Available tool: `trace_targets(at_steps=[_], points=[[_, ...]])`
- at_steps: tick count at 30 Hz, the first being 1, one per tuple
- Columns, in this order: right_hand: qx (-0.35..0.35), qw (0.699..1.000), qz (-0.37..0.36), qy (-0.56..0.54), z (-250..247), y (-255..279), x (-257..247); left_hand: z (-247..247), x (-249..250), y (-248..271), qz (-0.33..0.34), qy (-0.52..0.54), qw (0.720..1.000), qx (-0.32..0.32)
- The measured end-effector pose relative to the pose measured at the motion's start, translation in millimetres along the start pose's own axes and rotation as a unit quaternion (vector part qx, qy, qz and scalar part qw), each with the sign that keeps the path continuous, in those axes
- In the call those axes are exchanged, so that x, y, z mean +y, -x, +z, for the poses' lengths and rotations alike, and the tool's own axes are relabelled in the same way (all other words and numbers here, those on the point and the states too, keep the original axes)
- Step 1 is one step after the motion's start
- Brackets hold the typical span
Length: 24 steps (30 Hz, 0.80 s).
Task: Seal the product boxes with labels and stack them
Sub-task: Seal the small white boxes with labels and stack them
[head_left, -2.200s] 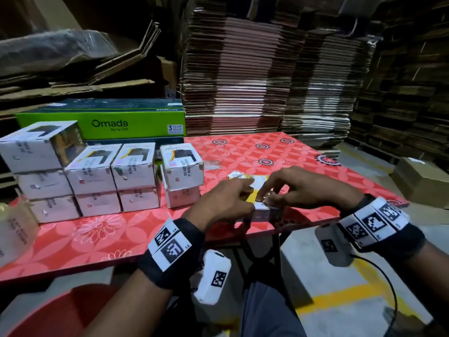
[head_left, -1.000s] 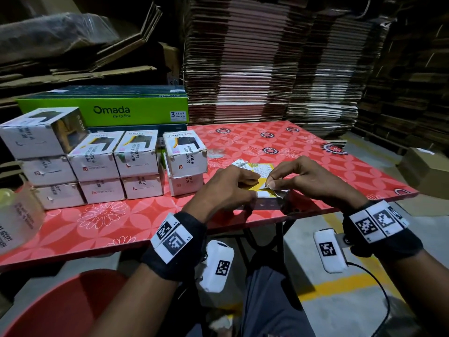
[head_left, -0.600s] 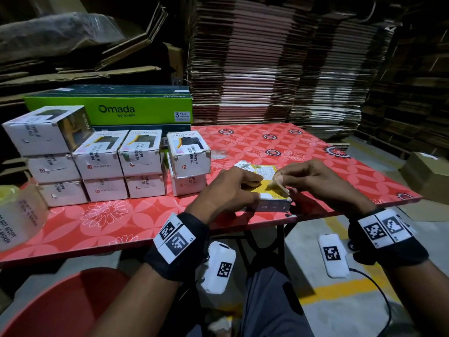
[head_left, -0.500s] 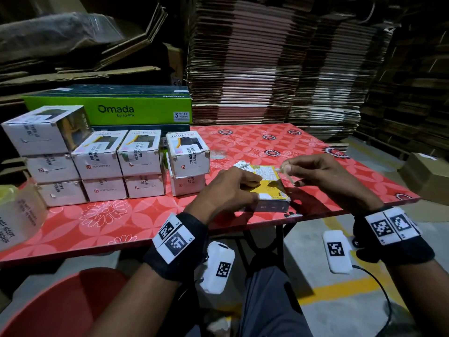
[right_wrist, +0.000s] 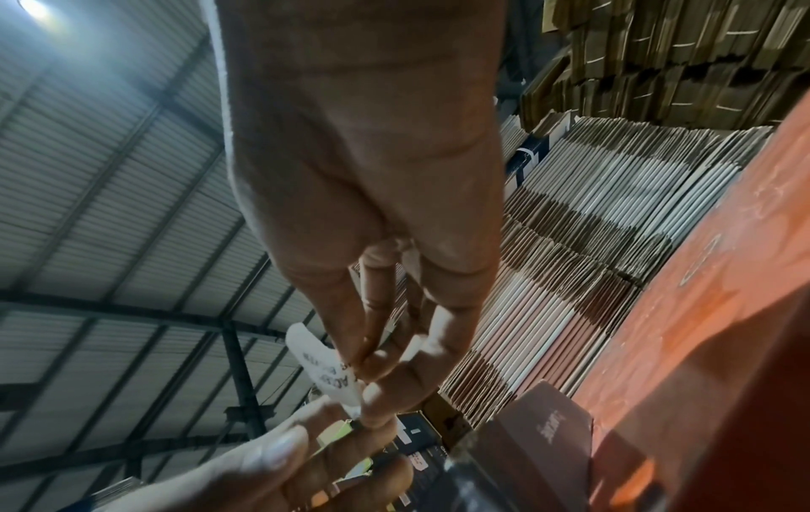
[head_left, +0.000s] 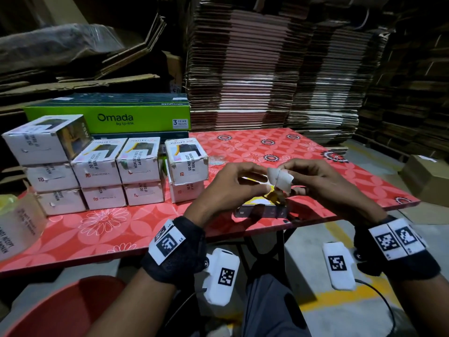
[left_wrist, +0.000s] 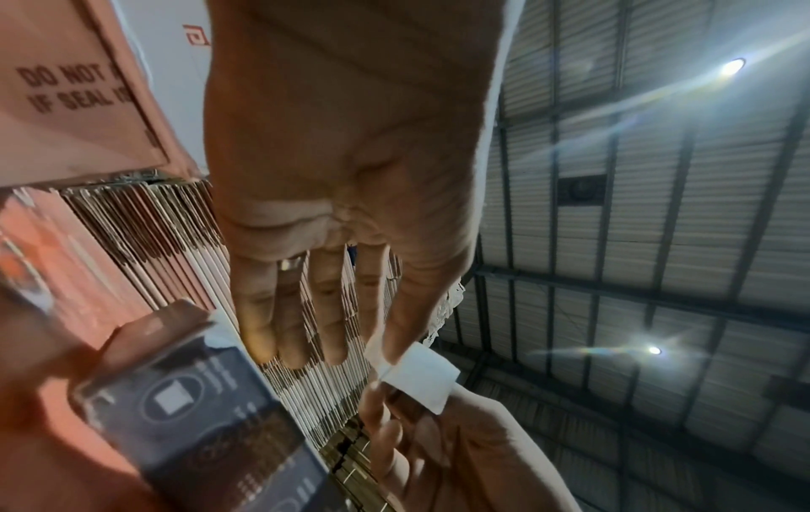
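Since the earlier frames, both hands have lifted off the box and now meet in the air above it, with a white label between them. The right hand [head_left: 323, 183] pinches the label [head_left: 281, 180] between thumb and fingertips; the left hand [head_left: 233, 186] touches its other edge with thumb and forefinger, so both grips are closed on the label. The product box [head_left: 261, 210] to be sealed lies flat on the counter [head_left: 97, 229] just under the hands, near the front edge, its dark side facing the person.

I judge that the step in hand is to prepare the label, perhaps peeling it free, before sticking it. The next move calls for bringing it down over the flap seam of the box and pressing it smooth, without letting it fold on itself.

On the label, in the right wrist view, only some letters like "ACC" can be read. Further left, the stacked boxes [head_left: 102, 171] stand in rows and carry "DO NOT ACCEPT IF SEAL IS BROKEN", "HALLEY 20K" and "PORTRONICS". Behind them a green carton [head_left: 109, 119] reads "Omada by tp-link" and "3 YEAR". Farthest are piles of flat cardboard [head_left: 267, 69].
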State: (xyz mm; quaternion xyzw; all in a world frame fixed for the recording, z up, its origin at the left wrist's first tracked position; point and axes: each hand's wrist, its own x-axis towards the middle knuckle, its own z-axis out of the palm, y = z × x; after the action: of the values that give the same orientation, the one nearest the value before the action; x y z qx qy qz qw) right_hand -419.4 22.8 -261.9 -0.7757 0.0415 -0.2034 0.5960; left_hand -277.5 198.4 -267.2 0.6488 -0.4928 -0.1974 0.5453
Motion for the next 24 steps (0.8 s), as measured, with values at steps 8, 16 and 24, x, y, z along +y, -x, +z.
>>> trace_targets(at_steps=[8,16,24], points=[[0.007,0.999,0.007,-0.033,5,3,-4,8,8,-2,0.012,0.039,0.997,0.07],[0.09,0.995,-0.039,0.016,15,4,-20,8,18,-6,0.023,0.071,0.994,0.077],[0.102,0.993,-0.056,-0.022,15,7,-17,7,9,-2,0.003,0.179,0.981,0.069]])
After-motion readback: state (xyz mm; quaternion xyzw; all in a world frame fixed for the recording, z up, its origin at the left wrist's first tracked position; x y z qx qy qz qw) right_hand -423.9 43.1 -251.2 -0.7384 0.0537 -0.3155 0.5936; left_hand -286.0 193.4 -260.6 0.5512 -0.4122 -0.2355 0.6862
